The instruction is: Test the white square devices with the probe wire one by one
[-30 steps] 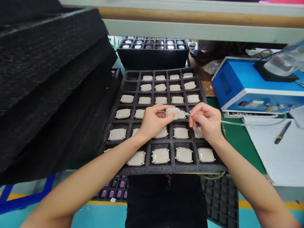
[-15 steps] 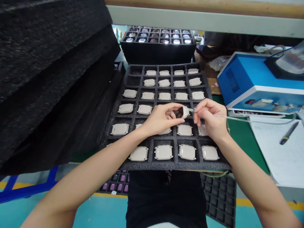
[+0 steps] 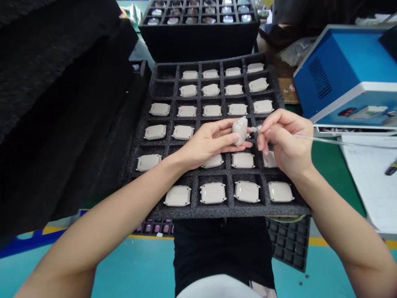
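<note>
My left hand [image 3: 214,138] grips a beige watch case [image 3: 240,130] above the foam tray, its back turned partly toward me. Just to the right, my right hand [image 3: 285,138] pinches a thin clear tube [image 3: 338,142] with a small tip. That tip points at the case's side, a small gap apart as far as I can tell. Beneath both hands lies a black foam tray [image 3: 229,212] with several beige watch cases [image 3: 213,193] back side up in its compartments. My hands and forearms cover some compartments.
A blue machine [image 3: 350,66] stands at right, papers [image 3: 362,182] and a pen [image 3: 392,167] before it. Behind the tray is a stack of black trays [image 3: 198,43] holding shiny pieces. Tall black foam sheets [image 3: 71,103] rise at left. More trays [image 3: 288,244] lie on the floor.
My left hand has turned the watch case from its dark glass face to its beige back. The tube tip has come slightly away from the case. The camera view has tilted down.
</note>
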A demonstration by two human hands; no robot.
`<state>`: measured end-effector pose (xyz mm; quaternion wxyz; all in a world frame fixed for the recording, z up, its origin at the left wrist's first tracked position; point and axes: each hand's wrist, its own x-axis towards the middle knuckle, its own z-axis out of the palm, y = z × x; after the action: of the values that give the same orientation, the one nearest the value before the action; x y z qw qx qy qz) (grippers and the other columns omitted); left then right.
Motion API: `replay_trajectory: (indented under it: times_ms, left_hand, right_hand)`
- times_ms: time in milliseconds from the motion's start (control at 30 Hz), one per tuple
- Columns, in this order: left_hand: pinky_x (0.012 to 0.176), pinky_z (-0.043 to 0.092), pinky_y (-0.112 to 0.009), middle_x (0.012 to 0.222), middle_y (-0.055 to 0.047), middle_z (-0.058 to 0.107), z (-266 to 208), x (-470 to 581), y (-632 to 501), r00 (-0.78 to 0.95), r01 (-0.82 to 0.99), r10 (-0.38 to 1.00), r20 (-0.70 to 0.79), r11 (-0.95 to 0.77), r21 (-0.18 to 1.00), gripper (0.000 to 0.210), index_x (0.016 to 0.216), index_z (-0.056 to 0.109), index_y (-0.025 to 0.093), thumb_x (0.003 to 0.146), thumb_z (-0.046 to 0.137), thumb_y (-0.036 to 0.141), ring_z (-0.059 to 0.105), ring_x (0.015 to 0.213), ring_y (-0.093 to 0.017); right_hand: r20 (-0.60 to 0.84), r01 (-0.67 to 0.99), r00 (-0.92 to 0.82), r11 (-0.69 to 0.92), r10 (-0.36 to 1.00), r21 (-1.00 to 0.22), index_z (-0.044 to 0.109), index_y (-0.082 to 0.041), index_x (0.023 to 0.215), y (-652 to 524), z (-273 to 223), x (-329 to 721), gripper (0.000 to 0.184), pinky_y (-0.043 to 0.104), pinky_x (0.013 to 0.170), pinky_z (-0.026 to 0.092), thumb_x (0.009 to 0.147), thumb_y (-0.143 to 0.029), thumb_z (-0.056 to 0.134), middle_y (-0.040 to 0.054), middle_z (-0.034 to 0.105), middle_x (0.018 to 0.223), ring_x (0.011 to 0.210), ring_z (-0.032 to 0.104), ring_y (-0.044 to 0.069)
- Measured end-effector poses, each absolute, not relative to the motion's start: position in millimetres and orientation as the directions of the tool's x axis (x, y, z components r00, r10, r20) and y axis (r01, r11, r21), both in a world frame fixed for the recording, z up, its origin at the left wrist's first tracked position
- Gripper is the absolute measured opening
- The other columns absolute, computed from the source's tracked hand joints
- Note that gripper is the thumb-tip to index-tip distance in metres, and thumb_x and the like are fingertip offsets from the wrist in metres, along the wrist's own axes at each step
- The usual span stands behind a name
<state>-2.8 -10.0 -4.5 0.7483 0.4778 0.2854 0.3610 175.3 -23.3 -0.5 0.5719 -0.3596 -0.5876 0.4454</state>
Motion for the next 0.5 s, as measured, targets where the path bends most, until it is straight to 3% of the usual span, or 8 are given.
replay_trajectory:
  times_ms: [500]
  left_hand:
    - [0.087, 0.054, -0.037, 0.103, -0.006, 0.068, -4.0, -2.1, -9.9, 0.606, -0.21, 0.79, -0.095, 0.274, 0.938, 0.042, 0.114, 0.061, 0.018, 0.075, 0.071, 0.026, 0.067, 0.095, -0.024]
  right_hand:
    - [0.325, -0.035, -0.073, 0.323, 0.943, -0.946, 0.055, -0.019, 0.064, -22.5, -0.5, 174.8, 0.016, 0.022, 0.04, 0.043, 0.079, -0.024, 0.059, -0.0044, 0.051, 0.047, 0.037, 0.046, 0.008]
